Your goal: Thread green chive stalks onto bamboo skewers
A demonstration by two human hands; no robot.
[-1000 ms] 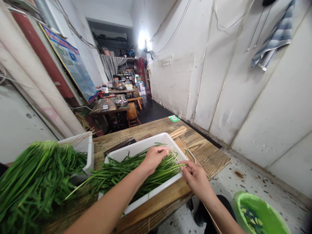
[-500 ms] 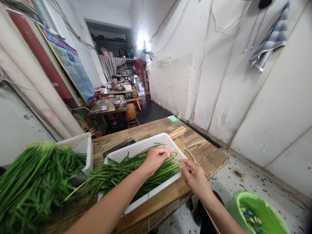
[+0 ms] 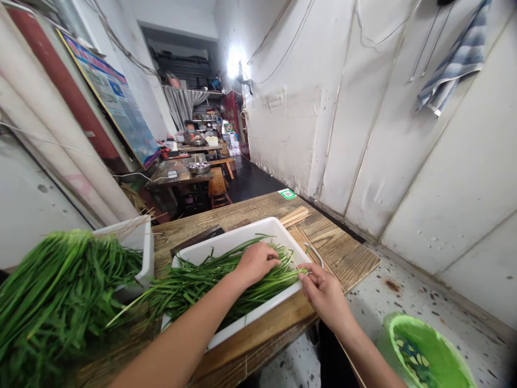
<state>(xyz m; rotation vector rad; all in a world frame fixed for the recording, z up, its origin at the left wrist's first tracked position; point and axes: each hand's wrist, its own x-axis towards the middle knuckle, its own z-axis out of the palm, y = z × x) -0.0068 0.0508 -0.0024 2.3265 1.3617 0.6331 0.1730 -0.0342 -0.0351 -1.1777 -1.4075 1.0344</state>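
Note:
A white rectangular tray (image 3: pixel 226 245) on the wooden table (image 3: pixel 343 253) holds long green chive leaves (image 3: pixel 202 285). My left hand (image 3: pixel 256 263) lies over the leaves near their right ends, fingers curled down and pressed on them. My right hand (image 3: pixel 325 293) is at the tray's right edge, its fingers pinched round a thin bamboo skewer (image 3: pixel 343 350) whose tip meets the leaf ends. A bigger heap of chives (image 3: pixel 56 302) fills the near left.
Loose bamboo skewers (image 3: pixel 297 216) lie on the table beyond the tray. A second white tray (image 3: pixel 137 242) stands at the left. A green bucket (image 3: pixel 428 355) with scraps sits on the floor at lower right. White wall runs along the right; more tables stand far back.
My left hand has dropped lower onto the chives, its fingers now curled on them. My right hand stays at the tray's edge with the skewer.

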